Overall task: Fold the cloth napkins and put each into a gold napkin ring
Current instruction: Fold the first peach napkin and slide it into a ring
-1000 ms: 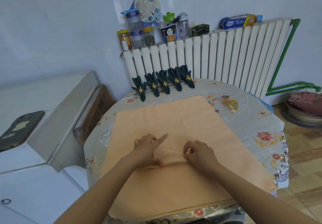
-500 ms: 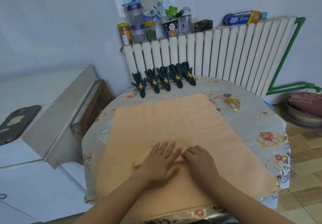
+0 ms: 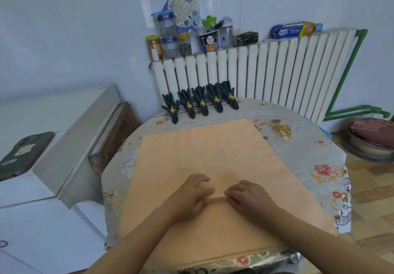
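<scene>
A small pleat of the soft, limp peach cloth napkin [image 3: 204, 150] is pinched between left hand [image 3: 191, 192] and right hand [image 3: 248, 194]; best gathered at its centre.

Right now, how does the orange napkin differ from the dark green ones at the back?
The orange napkin lies spread flat and ringless, pinched into a small ridge by both hands; the green napkins are folded into narrow fans, each cinched by a gold ring. Orange lies near the person, green by the radiator. All rest on the table.

Jars [image 3: 170, 43] and a kitchen roll [image 3: 295, 30] top the white radiator [image 3: 277, 77]; a phone [image 3: 23, 154] lies left.
</scene>
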Demonstrator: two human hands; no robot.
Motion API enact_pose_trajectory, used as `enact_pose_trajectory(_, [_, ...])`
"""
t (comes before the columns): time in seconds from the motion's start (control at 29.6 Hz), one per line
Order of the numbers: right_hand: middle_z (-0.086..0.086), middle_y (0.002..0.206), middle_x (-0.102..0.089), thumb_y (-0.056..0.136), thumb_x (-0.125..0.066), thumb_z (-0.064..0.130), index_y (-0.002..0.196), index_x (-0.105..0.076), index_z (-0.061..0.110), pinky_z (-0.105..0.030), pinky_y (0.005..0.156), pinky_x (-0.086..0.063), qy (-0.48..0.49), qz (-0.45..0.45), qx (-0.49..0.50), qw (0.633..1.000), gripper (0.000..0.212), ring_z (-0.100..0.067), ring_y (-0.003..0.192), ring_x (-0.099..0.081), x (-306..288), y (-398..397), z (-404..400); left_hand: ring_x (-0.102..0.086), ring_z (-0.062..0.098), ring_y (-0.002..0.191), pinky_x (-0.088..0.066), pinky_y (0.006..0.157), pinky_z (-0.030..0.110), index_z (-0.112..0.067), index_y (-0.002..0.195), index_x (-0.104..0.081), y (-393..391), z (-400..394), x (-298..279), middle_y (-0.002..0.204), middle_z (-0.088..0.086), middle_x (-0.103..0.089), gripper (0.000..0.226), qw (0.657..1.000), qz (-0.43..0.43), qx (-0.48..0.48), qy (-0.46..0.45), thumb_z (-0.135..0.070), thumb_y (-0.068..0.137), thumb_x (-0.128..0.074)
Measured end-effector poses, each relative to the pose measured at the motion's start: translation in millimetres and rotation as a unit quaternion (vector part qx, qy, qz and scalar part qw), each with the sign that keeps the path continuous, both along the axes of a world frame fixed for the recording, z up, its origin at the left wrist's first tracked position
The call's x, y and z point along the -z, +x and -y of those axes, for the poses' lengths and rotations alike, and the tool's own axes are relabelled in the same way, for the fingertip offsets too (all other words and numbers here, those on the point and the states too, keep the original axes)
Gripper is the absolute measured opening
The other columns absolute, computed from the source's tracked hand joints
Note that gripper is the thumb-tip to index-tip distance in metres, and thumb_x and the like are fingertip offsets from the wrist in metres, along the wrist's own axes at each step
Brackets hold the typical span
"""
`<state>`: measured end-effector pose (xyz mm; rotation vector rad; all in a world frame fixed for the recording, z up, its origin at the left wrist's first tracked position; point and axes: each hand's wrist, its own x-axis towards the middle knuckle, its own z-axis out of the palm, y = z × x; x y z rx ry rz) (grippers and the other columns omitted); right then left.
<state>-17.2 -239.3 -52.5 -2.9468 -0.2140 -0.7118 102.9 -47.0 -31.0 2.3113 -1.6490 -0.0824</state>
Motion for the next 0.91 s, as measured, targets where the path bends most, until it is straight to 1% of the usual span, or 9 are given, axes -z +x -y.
enact_pose_trajectory(0.1, [0.007, 0.06, -0.063, 0.073, -0.044, 0.031, 0.063, -0.069, 0.021, -0.018, 0.045, -0.044, 0.003, -0.016, 0.02, 1.0, 0.029, -0.014, 0.054, -0.059, -1.9, 9.7, -0.1, -0.053, 0.026, 0.098, -0.046, 0.084, 0.029, -0.015, 0.104, -0.069, -4.4, 12.1, -10.3, 0.103, 0.009, -0.061, 0.049, 0.993, 0.105, 0.023, 0.057, -0.049, 0.082, -0.041])
enact_pose_trajectory(0.17, [0.005, 0.061, -0.064, 0.071, -0.039, 0.035, 0.066, -0.069, 0.02, -0.018, 0.049, -0.044, 0.032, -0.033, 0.042, 0.998, 0.034, -0.014, 0.057, -0.061, -9.3, 13.7, -2.1, -0.052, 0.03, 0.106, -0.042, 0.09, 0.035, -0.012, 0.122, -0.058, -7.8, 21.4, -21.8, 0.115, 0.011, -0.058, 0.053, 0.983, 0.139, 0.0, 0.118, -0.045, 0.087, -0.037])
enact_pose_trajectory(0.27, [-0.005, 0.086, -0.068, 0.078, -0.03, 0.04, 0.092, -0.069, 0.014, -0.028, 0.072, -0.046, 0.082, -0.098, 0.074, 0.989, 0.048, -0.022, 0.085, -0.061, -13.4, 15.1, 2.3, -0.047, 0.03, 0.115, -0.035, 0.093, 0.038, -0.009, 0.13, -0.045, -5.8, 30.7, -27.5, 0.126, 0.012, -0.05, 0.037, 0.972, 0.177, -0.031, 0.154, -0.016, 0.095, -0.033])
enact_pose_trajectory(0.34, [-0.001, 0.074, -0.067, 0.08, -0.033, 0.039, 0.081, -0.07, 0.017, -0.025, 0.061, -0.047, 0.066, -0.095, 0.063, 0.991, 0.043, -0.02, 0.074, -0.062, -14.3, 14.1, 2.1, -0.052, 0.032, 0.107, -0.039, 0.089, 0.039, -0.007, 0.122, -0.05, -5.1, 31.8, -29.8, 0.118, 0.015, -0.055, 0.047, 0.974, 0.177, -0.009, 0.138, -0.013, 0.087, -0.018])
enact_pose_trajectory(0.44, [0.009, 0.052, -0.057, 0.075, -0.038, 0.044, 0.063, -0.068, 0.026, -0.018, 0.042, -0.04, -0.003, -0.077, 0.086, 0.993, 0.037, -0.01, 0.052, -0.057, -8.9, 13.0, 6.5, -0.062, 0.027, 0.085, -0.048, 0.072, 0.03, -0.011, 0.099, -0.061, 4.8, 34.9, -29.6, 0.093, 0.009, -0.063, 0.046, 0.975, 0.176, 0.01, 0.135, -0.017, 0.078, -0.021])
enact_pose_trajectory(0.51, [0.01, 0.053, -0.057, 0.072, -0.039, 0.046, 0.067, -0.07, 0.028, -0.017, 0.043, -0.04, -0.025, -0.07, 0.069, 0.995, 0.036, -0.009, 0.052, -0.056, -6.6, 11.7, 4.4, -0.056, 0.028, 0.101, -0.043, 0.086, 0.034, -0.01, 0.113, -0.056, 10.0, 36.0, -25.9, 0.11, 0.011, -0.058, 0.049, 0.976, 0.174, 0.018, 0.13, -0.018, 0.084, -0.018])
enact_pose_trajectory(0.64, [0.009, 0.054, -0.057, 0.069, -0.039, 0.038, 0.064, -0.069, 0.024, -0.017, 0.044, -0.04, -0.015, -0.052, 0.061, 0.997, 0.033, -0.012, 0.053, -0.057, -5.4, 12.7, 8.4, -0.043, 0.027, 0.118, -0.03, 0.098, 0.033, -0.011, 0.127, -0.048, 15.4, 39.3, -27.9, 0.127, 0.01, -0.049, 0.033, 0.98, 0.13, -0.006, 0.149, -0.011, 0.096, -0.037])
enact_pose_trajectory(0.81, [-0.006, 0.098, -0.064, 0.079, -0.028, 0.034, 0.104, -0.065, 0.012, -0.031, 0.078, -0.041, 0.07, -0.085, 0.066, 0.992, 0.05, -0.022, 0.098, -0.053, -15.6, 21.2, 25.9, -0.055, 0.022, 0.104, -0.041, 0.085, 0.033, -0.017, 0.108, -0.064, 21.4, 53.2, -48.0, 0.11, 0.003, -0.063, 0.021, 0.994, 0.018, -0.07, 0.083, -0.022, 0.09, -0.057])
enact_pose_trajectory(0.91, [-0.007, 0.096, -0.064, 0.084, -0.042, 0.025, 0.105, -0.066, 0.01, -0.029, 0.074, -0.037, 0.115, -0.057, 0.073, 0.989, 0.035, -0.026, 0.095, -0.053, -32.6, 25.9, 49.9, -0.058, 0.018, 0.1, -0.044, 0.079, 0.031, -0.023, 0.099, -0.069, 25.5, 74.1, -63.1, 0.106, -0.003, -0.068, 0.018, 0.987, -0.04, -0.154, 0.021, -0.027, 0.081, -0.068])
